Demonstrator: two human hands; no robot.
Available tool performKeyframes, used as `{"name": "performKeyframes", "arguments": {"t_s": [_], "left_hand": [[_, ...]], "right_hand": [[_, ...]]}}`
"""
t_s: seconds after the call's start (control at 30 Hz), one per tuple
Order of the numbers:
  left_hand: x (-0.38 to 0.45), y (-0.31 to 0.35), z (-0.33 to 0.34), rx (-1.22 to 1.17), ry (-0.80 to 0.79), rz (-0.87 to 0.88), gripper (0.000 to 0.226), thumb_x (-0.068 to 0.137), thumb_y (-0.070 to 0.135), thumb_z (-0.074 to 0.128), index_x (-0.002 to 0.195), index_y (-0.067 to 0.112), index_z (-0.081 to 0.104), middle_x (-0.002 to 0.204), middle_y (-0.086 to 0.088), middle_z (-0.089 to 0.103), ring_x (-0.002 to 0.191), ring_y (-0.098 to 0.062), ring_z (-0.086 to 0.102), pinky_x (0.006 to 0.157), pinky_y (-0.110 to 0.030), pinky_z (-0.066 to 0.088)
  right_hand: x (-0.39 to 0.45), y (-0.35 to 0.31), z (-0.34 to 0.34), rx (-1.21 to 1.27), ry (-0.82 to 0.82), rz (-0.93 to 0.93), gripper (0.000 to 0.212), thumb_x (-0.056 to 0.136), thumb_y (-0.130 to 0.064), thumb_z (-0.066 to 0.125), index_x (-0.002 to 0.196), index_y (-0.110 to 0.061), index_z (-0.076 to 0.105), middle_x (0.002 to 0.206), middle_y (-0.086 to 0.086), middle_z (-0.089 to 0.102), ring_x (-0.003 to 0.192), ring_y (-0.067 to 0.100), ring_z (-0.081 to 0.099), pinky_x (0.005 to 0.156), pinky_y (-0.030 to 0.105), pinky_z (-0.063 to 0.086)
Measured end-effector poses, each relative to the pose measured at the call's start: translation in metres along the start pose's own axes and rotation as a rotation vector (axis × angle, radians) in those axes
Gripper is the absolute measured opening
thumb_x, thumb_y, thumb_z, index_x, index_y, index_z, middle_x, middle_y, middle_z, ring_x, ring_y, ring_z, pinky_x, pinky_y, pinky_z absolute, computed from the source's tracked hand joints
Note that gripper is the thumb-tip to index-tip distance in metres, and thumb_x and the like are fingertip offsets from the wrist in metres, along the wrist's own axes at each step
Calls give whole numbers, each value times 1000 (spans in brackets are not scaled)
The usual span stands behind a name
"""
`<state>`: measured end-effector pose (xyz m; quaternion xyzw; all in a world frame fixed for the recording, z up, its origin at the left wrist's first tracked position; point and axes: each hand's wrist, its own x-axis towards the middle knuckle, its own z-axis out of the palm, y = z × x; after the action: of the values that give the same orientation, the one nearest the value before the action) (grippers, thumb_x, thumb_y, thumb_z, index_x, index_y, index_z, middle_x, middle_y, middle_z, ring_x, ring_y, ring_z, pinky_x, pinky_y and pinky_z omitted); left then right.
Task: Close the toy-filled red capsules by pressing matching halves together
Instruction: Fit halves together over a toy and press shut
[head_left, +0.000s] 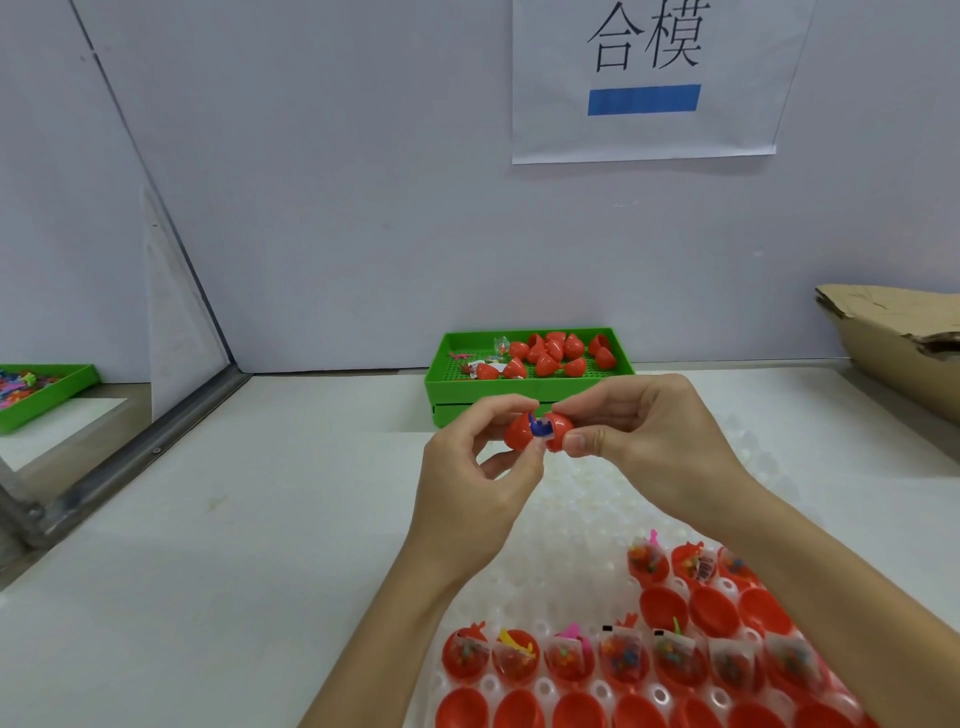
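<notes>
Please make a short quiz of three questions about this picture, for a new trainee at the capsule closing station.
1. True or false: the two red capsule halves held by the left hand and right hand are already fully closed.
2. What colour is the toy showing in the gap?
3. Where do the loose closed capsules lie? A) green tray B) cardboard box C) white holder tray

Key: 1 false, a gap remains; 2 blue; 3 A.
</notes>
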<state>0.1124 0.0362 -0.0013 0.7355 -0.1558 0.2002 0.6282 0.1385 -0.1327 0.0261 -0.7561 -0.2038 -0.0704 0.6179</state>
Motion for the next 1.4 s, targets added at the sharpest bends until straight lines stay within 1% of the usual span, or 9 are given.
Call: {"name": "performKeyframes", "arguments": {"t_s": [0.27, 0.57, 0.73, 0.83, 0.93, 1.07, 1.2, 1.3, 1.4], "left_hand": [[-1, 0, 2, 45, 35, -4, 28, 84, -6, 66, 93, 21, 66, 85, 7, 66, 87, -11, 64, 73, -17, 55], [-1, 0, 3, 41, 41, 35, 25, 83, -4, 71, 95, 18, 67, 87, 7, 68, 89, -11, 65, 74, -18, 56], [0, 0, 0, 17, 19, 55, 24, 83, -3, 74, 99, 14, 70, 90, 5, 70, 93, -15, 66, 76, -19, 57], [0, 1, -3, 16, 2, 42, 29, 79, 0, 79, 102, 16, 71, 92, 6, 72, 96, -14, 67, 77, -18, 56], [2, 2, -5, 32, 12, 25, 35, 73, 2, 83, 98, 23, 72, 91, 9, 73, 94, -10, 68, 75, -13, 54], [3, 3, -5, 46, 51, 24, 40, 67, 4, 87, 93, 31, 72, 90, 15, 74, 90, -5, 68, 74, -11, 52], [2, 5, -4, 8, 67, 17, 36, 60, 23, 84, 93, 32, 73, 88, 19, 75, 90, -3, 69, 75, -9, 52], [2, 4, -4, -15, 59, 14, 37, 59, 27, 82, 95, 31, 73, 90, 18, 76, 92, -2, 70, 76, -8, 51], [2, 1, -5, -30, 36, -6, 42, 63, 18, 85, 102, 26, 74, 93, 14, 76, 95, -4, 70, 78, -10, 52]], "right_hand": [[-1, 0, 2, 1, 3, 8, 24, 73, 2, 81, 89, -14, 77, 82, -3, 79, 79, 11, 76, 72, 18, 59], [0, 2, 2, 27, 18, 4, 22, 75, 4, 79, 89, -12, 77, 79, -7, 78, 75, 8, 75, 66, 12, 55], [0, 3, 2, 14, 30, -9, 23, 75, 3, 80, 87, -16, 76, 80, -6, 78, 77, 9, 75, 69, 14, 56], [0, 3, 3, 23, 33, -20, 23, 74, 3, 80, 85, -17, 76, 80, -6, 78, 77, 8, 75, 69, 14, 56], [0, 4, 3, 4, 39, -31, 23, 75, 1, 81, 85, -19, 77, 79, -5, 78, 74, 11, 74, 67, 18, 57], [-1, 5, 3, -39, 24, -50, 26, 73, 1, 82, 87, -21, 80, 83, -5, 79, 82, 12, 75, 77, 23, 59], [0, 5, 2, -12, 17, -64, 26, 72, 2, 81, 88, -19, 80, 87, -2, 79, 86, 14, 76, 83, 26, 59], [0, 5, 3, -14, 48, -67, 28, 73, 2, 82, 85, -23, 79, 83, -7, 79, 82, 10, 75, 78, 19, 58], [0, 5, 3, -6, 67, -56, 30, 76, 0, 81, 83, -29, 77, 80, -12, 77, 79, 6, 75, 73, 13, 56]]}}
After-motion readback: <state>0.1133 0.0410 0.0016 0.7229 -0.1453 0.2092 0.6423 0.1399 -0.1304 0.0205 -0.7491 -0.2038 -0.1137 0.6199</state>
